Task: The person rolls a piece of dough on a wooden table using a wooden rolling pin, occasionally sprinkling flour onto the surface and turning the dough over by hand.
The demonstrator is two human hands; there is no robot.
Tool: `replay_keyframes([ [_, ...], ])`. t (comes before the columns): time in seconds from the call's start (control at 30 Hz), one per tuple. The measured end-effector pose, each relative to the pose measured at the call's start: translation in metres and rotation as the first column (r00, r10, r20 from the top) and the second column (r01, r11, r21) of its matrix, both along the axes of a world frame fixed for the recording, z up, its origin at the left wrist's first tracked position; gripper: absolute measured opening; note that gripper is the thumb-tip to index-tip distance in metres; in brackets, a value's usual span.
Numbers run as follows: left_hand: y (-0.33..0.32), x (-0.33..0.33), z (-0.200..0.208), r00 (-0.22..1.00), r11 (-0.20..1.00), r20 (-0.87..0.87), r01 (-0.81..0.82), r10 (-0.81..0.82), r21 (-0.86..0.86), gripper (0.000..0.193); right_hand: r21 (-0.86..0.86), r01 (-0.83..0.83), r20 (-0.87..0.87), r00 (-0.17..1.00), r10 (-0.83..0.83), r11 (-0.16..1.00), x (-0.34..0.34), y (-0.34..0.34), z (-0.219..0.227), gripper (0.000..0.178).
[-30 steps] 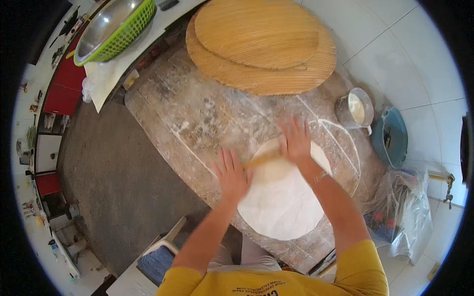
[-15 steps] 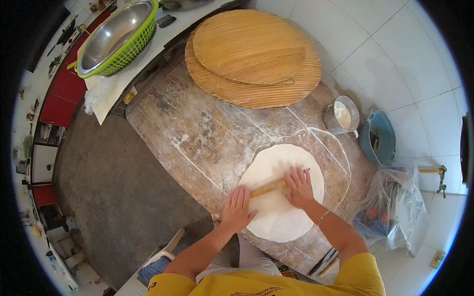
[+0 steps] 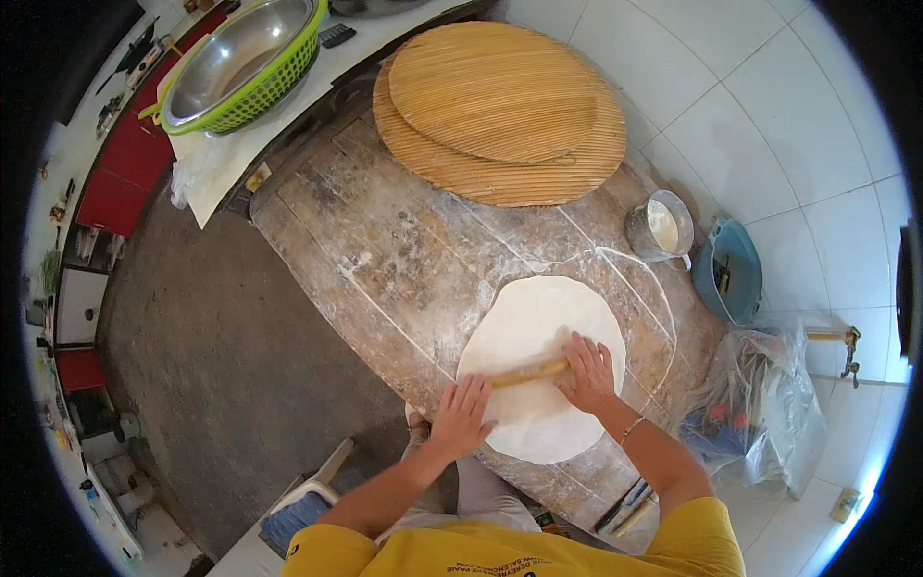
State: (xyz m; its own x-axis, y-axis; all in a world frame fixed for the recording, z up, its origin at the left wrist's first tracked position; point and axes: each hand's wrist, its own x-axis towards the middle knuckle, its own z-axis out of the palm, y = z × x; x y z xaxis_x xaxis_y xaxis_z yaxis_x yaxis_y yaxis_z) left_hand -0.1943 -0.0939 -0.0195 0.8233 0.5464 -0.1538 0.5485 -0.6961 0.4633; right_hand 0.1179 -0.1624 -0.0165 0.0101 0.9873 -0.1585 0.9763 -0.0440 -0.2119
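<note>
Apparently pressing on wooden rolling pin (image 3: 531, 373), laid across dough sheet (image 3: 540, 418) on floury bench (image 3: 413, 250), with left hand (image 3: 461, 420) and right hand (image 3: 589, 377), fingers outstretched, slightly parted, not wrapped round. Expect stiff, light pin (soft, tearable dough beneath); best held at ends.

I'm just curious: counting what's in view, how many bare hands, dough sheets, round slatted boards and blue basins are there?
Bare hands: 2, left hand and right hand
Dough sheet: 1
Round slatted boards: 2, overlapping
Blue basin: 1
Total: 6
</note>
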Motion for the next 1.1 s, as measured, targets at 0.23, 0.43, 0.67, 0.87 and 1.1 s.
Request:
replay_keyframes([
  [0.23, 0.068, 0.033, -0.011, 0.885, 0.880, -0.050, -0.453, 0.464, 0.145, 0.084, 0.357, 0.010, -0.073, 0.997, 0.017, 0.934, -0.027, 0.169, -0.026, 0.069],
  [0.43, 0.163, 0.030, -0.007, 0.859, 0.820, 0.052, -0.502, 0.509, 0.274, 0.076, 0.296, 0.329, -0.074, 0.944, -0.322, 0.897, -0.053, 0.231, -0.016, 0.074],
  [0.67, 0.039, 0.006, 0.003, 0.975, 0.996, -0.201, -0.094, 0.091, -0.006, 0.086, 0.066, -0.111, -0.117, 0.986, 0.118, 0.992, -0.024, 0.045, -0.001, 0.083],
  [0.87, 0.186, 0.062, -0.010, 0.885, 0.844, 0.153, -0.465, 0.439, 0.268, 0.078, 0.426, 0.226, -0.041, 0.972, -0.231, 0.876, -0.011, 0.225, -0.022, 0.075],
  [1.1, 0.073, 0.006, -0.011, 0.979, 0.978, -0.020, -0.203, 0.204, 0.049, 0.081, 0.155, 0.022, -0.019, 1.000, -0.019, 0.988, -0.029, 0.069, -0.017, 0.079],
])
